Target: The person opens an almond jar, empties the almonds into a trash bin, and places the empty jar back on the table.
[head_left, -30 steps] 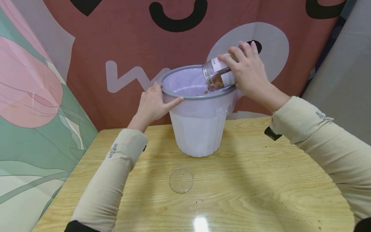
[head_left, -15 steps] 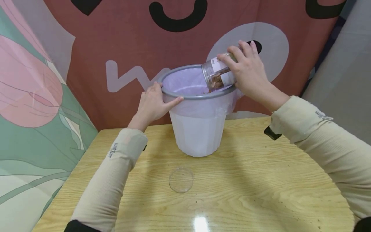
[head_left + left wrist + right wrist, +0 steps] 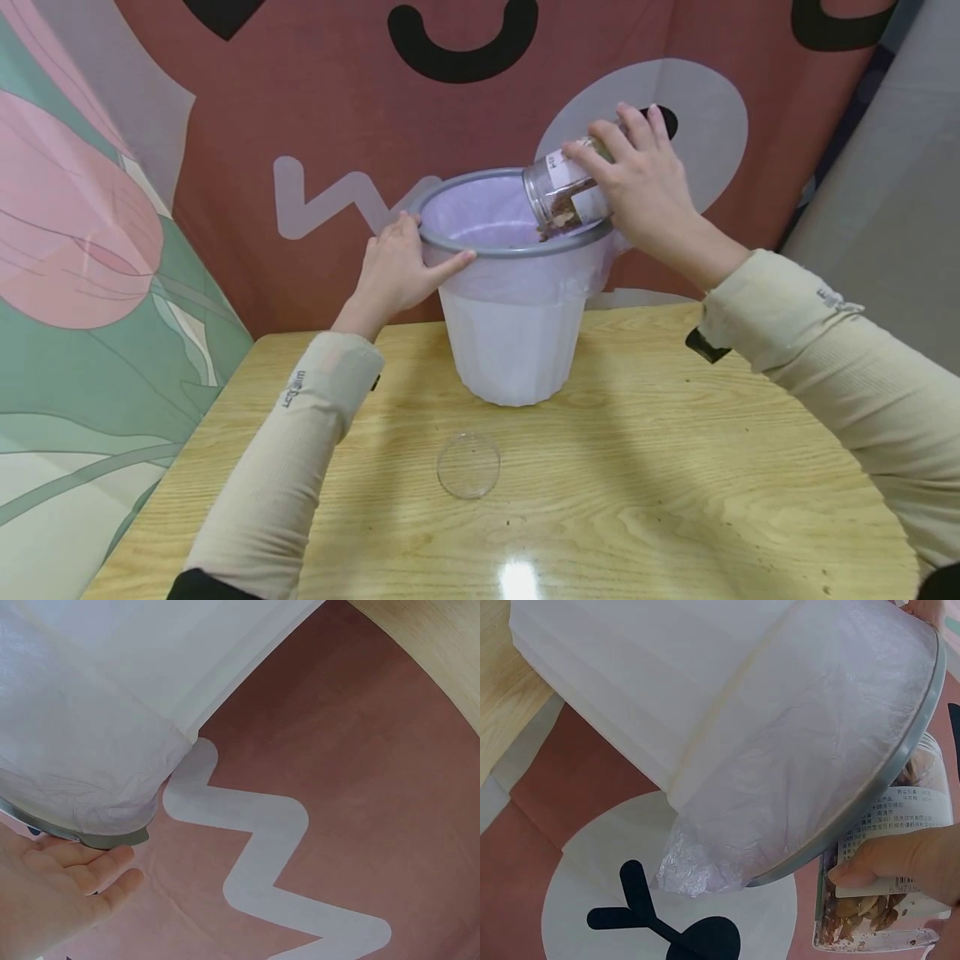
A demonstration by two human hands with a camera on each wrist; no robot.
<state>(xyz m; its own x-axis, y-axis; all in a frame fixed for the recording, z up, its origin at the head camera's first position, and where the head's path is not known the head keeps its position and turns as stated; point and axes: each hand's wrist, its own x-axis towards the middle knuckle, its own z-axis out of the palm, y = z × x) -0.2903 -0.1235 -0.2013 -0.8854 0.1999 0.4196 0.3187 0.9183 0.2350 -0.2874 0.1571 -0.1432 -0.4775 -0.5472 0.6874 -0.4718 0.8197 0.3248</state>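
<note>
The right hand [image 3: 637, 175] is wrapped round the clear jar [image 3: 553, 198], tipped with its mouth over the opening of the lined bin [image 3: 517, 333]; the left hand [image 3: 393, 262], loosely spread, rests against the rim. Clear lid [image 3: 468, 467] off, flat on the desk [image 3: 675, 467], and the emptying looks under way: brown pieces [image 3: 562, 215] remain inside, still to come. Against half a second ago, the pieces bunch closer to the lip, the jar barely shifting! How much lies in the bin, I can't fairly tell.
</note>
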